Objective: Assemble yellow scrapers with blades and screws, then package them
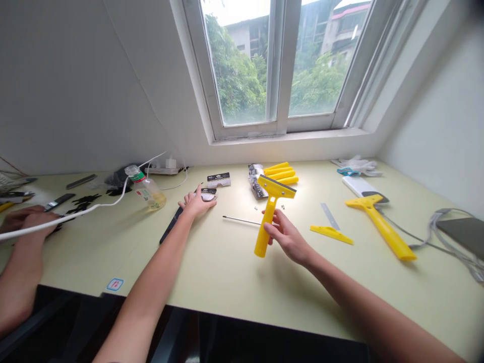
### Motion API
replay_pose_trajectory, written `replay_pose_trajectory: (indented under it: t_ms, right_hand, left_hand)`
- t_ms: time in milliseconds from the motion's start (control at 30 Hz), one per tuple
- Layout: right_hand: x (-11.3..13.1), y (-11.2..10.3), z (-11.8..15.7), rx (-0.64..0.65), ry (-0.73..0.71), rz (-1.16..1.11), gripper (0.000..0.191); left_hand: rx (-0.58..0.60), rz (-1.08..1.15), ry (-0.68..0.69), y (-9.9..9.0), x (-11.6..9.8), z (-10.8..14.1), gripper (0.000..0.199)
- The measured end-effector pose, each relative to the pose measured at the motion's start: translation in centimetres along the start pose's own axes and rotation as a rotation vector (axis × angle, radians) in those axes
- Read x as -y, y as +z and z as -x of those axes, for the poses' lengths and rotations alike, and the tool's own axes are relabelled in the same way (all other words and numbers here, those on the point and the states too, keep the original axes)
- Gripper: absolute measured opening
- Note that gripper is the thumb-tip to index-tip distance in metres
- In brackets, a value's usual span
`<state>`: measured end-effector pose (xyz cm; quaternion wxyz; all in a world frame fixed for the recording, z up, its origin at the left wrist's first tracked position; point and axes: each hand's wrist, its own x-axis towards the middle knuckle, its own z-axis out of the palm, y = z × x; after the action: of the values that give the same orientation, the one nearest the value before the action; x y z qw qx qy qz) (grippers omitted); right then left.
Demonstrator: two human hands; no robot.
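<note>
My right hand [286, 235] is closed round the handle of a yellow scraper [271, 206], held up over the table with its wide head and dark metal blade strip at the top. My left hand [197, 202] reaches forward with its fingers spread, touching or just above a black-printed package [208, 194]. A long black tapered object [172, 224] lies partly hidden beneath that forearm. Behind the yellow handle is a thin screwdriver [242, 220], its grip end out of sight. Small metal screws [283, 206] lie behind the scraper.
A yellow scraper body [385, 227], yellow head plate [331, 234] and loose blade [330, 216] lie rightward. Several yellow handles [282, 173] sit under the window. Cables [434, 232] and a phone [463, 234] are far right. Leftward are a bottle [147, 191] and another person's hands [32, 222].
</note>
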<state>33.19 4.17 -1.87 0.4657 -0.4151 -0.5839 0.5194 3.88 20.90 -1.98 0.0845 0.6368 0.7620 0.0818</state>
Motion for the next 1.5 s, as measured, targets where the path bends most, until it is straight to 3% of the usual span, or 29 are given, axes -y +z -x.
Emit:
replay_pose_trajectory:
  t_ms: [167, 400, 500, 567, 667, 767, 933, 1100, 1267, 1500]
  right_hand:
    - [-0.8, -0.6, -0.4, -0.008, 0.005, 0.034, 0.035]
    - [-1.0, -0.6, -0.5, -0.027, 0.003, 0.029, 0.034]
    - [-0.4, -0.8, -0.8, -0.11, -0.053, -0.046, 0.037]
    - [0.1, -1.2, -1.1, -0.246, -0.102, -0.103, 0.044]
    - [0.9, -2.2, -1.3, -0.513, -0.203, -0.14, 0.046]
    - [1.4, -3.0, -1.4, -0.644, -0.257, -0.115, 0.043]
    - [0.5, -2.0, -1.1, -0.519, -0.208, -0.089, 0.051]
    - [-0.3, -0.3, -0.8, -0.369, -0.104, -0.063, 0.05]
    - [0.7, -0.4, -0.9, -0.303, -0.075, -0.16, 0.046]
    - [0.5, -0.1, -0.6, -0.167, -0.023, -0.112, 0.054]
  left_hand:
    - [0.052, 0.033, -0.011, -0.4, 0.0, -0.6, 0.12]
    - [-0.052, 0.054, -0.057, -0.4, -1.5, 0.2, 0.112]
    - [-0.262, 0.116, 0.147, 0.1, -2.4, 3.0, 0.099]
    - [-0.422, 0.214, 0.398, 0.7, -3.2, 5.6, 0.092]
    - [-0.421, 0.384, 0.868, 1.7, -4.7, 9.4, 0.092]
    - [-0.347, 0.469, 1.052, 2.4, -6.3, 12.0, 0.099]
    - [-0.332, 0.525, 1.206, 3.2, -7.9, 13.8, 0.111]
    - [-0.407, 0.546, 1.183, 3.7, -7.8, 14.0, 0.112]
    - [-0.513, 0.575, 1.146, 3.6, -7.7, 13.7, 0.112]
    - [-0.604, 0.552, 1.22, 3.1, -8.1, 14.3, 0.092]
